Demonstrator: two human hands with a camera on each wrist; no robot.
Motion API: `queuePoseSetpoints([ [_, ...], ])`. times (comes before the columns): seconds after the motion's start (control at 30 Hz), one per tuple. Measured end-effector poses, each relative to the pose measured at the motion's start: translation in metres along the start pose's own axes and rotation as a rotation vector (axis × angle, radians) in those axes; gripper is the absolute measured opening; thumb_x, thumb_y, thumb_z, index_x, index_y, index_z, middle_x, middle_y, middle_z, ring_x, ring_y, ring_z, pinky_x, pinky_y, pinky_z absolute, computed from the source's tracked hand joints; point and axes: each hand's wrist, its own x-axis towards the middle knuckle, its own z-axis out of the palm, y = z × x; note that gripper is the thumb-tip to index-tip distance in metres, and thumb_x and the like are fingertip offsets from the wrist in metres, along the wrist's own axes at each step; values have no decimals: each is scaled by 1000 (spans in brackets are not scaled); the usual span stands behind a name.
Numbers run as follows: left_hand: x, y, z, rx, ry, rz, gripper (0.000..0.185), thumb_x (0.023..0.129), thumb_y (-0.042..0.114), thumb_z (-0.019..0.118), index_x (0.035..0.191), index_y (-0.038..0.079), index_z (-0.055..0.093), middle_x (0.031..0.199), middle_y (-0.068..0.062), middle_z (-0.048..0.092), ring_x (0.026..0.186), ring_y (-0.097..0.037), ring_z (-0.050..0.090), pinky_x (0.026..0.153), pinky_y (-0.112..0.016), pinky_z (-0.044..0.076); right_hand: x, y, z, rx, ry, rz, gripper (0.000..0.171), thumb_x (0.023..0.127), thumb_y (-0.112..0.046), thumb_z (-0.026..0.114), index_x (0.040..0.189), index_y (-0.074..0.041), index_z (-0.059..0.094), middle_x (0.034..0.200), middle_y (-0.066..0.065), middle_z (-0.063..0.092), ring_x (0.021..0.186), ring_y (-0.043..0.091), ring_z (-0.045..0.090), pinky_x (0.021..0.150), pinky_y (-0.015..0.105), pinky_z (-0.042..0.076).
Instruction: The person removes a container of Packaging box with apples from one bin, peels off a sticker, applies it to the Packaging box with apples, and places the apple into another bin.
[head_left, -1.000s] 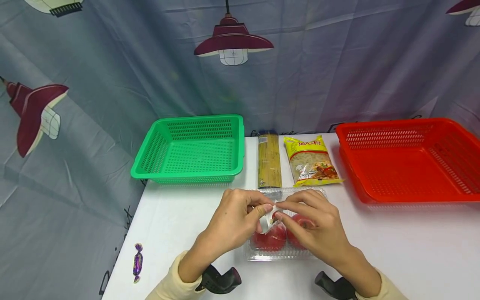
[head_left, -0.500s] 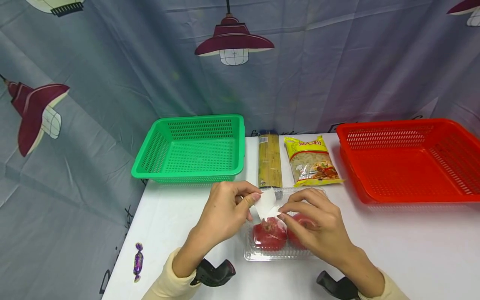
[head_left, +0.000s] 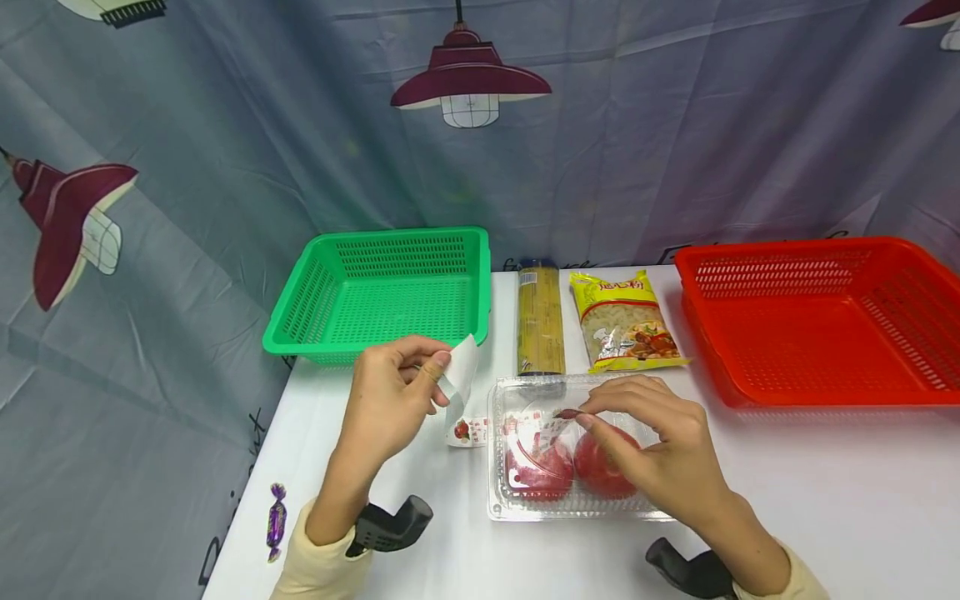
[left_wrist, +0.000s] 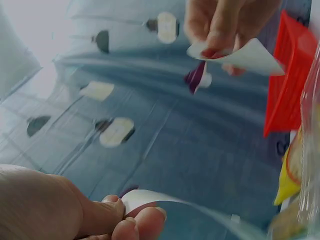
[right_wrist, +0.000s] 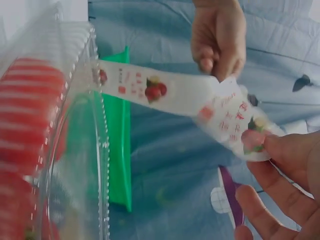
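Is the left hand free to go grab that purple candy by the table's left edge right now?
Probably not yet. The left hand pinches the label strip peeled off the clear box. Otherwise, bare table lies between it and the purple candy.

Near the worktop's (head_left: 825, 500) front edge, the left hand (head_left: 386, 400) pinches a label strip (head_left: 461, 392) peeled left off a clear tomato box (head_left: 525, 500); the right hand (head_left: 660, 454) rests on the box lid, pinching the strip's other end.
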Motion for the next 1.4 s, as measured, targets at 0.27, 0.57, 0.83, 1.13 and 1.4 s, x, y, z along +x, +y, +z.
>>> queuePoseSetpoints([
  [0.27,-3,-34,-36,91,187,-77,11,96,7,64,101,1,72,78,-11,70,52,-19,65,49,-31,53,-4,13,-13,-99,-95,153,36,68,7,85,93,-16,75,93,-9,70,89,8,65,86,16,46],
  [0.57,-19,-76,-70,281,369,-166,17,99,10,60,102,-2,71,85,-17,72,51,-14,66,44,-26,49,-6,24,-26,-149,-254,304,35,71,2,86,91,-23,73,93,-16,68,90,9,63,82,19,50],
  [0.83,-27,-102,-83,511,499,-141,16,96,4,59,98,-7,70,74,-19,70,46,-21,62,43,-33,39,-4,29,-32,-97,-403,390,21,78,-4,83,90,-18,71,84,-14,67,76,9,62,67,28,55],
  [1.13,-21,-135,-82,604,529,-249,18,95,7,59,94,-6,71,71,-17,67,60,-36,59,51,-44,40,-3,45,-36,-22,-492,507,13,82,-7,80,87,-16,71,79,-9,66,70,12,61,62,29,55],
  [1.4,-20,-147,-80,646,533,-291,18,94,2,56,93,-12,67,74,-26,65,59,-44,60,51,-55,44,-2,60,-44,34,-555,496,13,82,-6,80,85,-16,71,78,-7,66,66,13,61,60,28,54],
])
